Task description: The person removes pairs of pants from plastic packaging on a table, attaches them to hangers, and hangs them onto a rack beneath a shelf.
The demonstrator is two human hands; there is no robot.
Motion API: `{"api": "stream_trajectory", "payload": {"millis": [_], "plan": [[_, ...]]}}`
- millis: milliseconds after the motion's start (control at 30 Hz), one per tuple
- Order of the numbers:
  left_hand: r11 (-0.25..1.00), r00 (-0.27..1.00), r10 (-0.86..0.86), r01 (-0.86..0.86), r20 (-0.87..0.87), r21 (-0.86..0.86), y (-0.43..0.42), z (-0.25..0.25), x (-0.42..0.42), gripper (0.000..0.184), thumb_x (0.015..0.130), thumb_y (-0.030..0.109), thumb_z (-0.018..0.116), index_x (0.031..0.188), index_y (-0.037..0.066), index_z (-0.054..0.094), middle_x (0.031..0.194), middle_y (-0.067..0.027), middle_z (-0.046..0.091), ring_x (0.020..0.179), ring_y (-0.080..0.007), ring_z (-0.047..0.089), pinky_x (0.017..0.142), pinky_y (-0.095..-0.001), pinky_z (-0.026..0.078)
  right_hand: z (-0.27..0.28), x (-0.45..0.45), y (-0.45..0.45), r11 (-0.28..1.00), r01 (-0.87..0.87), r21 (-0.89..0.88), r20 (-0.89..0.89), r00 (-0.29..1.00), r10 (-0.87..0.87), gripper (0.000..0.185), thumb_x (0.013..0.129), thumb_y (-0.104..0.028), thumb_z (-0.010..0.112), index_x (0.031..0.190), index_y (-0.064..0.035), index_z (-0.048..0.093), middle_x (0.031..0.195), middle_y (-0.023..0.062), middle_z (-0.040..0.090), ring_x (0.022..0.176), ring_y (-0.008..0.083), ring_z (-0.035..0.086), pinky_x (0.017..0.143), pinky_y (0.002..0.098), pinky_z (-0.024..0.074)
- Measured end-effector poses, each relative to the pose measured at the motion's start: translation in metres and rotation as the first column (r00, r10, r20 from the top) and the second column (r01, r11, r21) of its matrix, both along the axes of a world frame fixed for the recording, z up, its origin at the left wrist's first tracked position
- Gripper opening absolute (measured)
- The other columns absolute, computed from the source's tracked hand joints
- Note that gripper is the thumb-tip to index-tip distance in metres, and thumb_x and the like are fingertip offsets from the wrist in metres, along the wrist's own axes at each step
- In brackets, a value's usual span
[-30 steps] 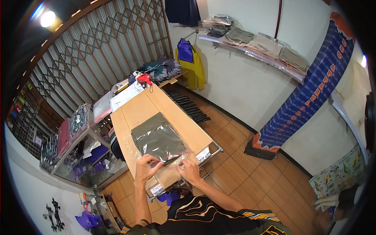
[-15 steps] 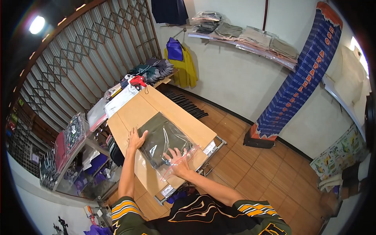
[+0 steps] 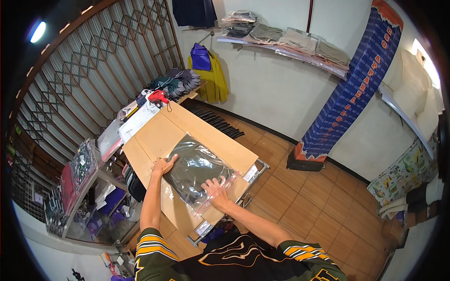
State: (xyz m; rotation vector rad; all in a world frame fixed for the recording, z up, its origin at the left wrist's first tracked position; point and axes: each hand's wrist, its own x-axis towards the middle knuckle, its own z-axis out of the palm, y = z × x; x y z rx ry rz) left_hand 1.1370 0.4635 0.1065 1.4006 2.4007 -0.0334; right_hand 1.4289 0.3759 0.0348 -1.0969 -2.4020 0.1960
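A dark olive folded garment in a clear plastic bag (image 3: pixel 194 168) lies flat on the cardboard-topped table (image 3: pixel 154 136). My left hand (image 3: pixel 164 165) rests at the bag's left edge, its thumb apart from the fingers. Near the red-striped open end of the bag, my right hand (image 3: pixel 215 191) lies on the plastic with its fingers spread and bent. Neither hand is wrapped round anything.
At the table's far end are papers (image 3: pixel 138 122) and a red tool (image 3: pixel 158 97). Folded clothes (image 3: pixel 176 82) lie behind. Bagged garments (image 3: pixel 300 42) fill a wall shelf. A blue column (image 3: pixel 349 93) stands right; a glass cabinet (image 3: pixel 101 201) is at the left.
Both hands have left the bag's near edge; the left moved up to its left side, the right spread onto the plastic. The bag's open end now lies flatter. The view has shifted.
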Motion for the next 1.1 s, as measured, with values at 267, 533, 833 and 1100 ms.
{"api": "stream_trajectory", "payload": {"millis": [267,533,833,1100], "plan": [[0.999,1.0,0.015,-0.013,0.028,-0.047,-0.001,-0.012,-0.006,0.097,0.084,0.087,0.033,0.144,0.014,0.055,0.153,-0.0255,0.037,0.142,-0.0467,0.034,0.116,-0.0581,0.029,0.015,0.046,-0.031,0.999,0.024,-0.024,0.062,0.998,-0.023,0.028,0.084,-0.009,0.057,0.109,-0.0129,0.069,0.104,0.0071,0.062,0.104,0.0277,0.058,0.102,0.0613,0.0321],[0.997,0.994,-0.019,0.011,0.107,0.08,-0.001,-0.036,-0.029,0.082,0.088,0.078,0.043,0.135,0.014,0.063,0.146,-0.0265,0.043,0.136,-0.048,0.04,0.112,-0.0579,0.033,0.042,0.092,-0.07,0.993,-0.049,-0.11,-0.088,0.995,0.039,0.034,0.08,-0.01,0.061,0.114,-0.0102,0.068,0.108,0.0089,0.062,0.106,0.0276,0.057,0.105,0.0613,0.0315],[0.688,0.783,0.415,-0.604,0.464,0.403,-0.008,-0.116,-0.099,0.051,0.091,0.046,0.063,0.091,-0.005,0.072,0.083,-0.0232,0.068,0.084,-0.0381,0.067,0.08,-0.0477,0.051,0.061,0.075,-0.074,0.978,0.088,-0.187,-0.243,0.961,-0.133,0.039,0.089,-0.019,0.061,0.127,-0.0111,0.065,0.131,0.0167,0.056,0.118,0.0334,0.051,0.099,0.0504,0.0356],[0.596,0.574,0.318,-0.74,0.755,0.311,-0.011,-0.108,-0.11,0.035,0.093,0.02,0.059,0.063,0.003,0.054,0.052,-0.0079,0.048,0.034,-0.0174,0.04,0.031,-0.0394,0.029,0.046,0.045,-0.066,0.958,0.161,-0.236,-0.08,0.98,-0.184,0.061,0.088,-0.029,0.066,0.144,-0.0106,0.05,0.154,0.0246,0.036,0.143,0.0498,0.025,0.108,0.0765,0.0149]]}}
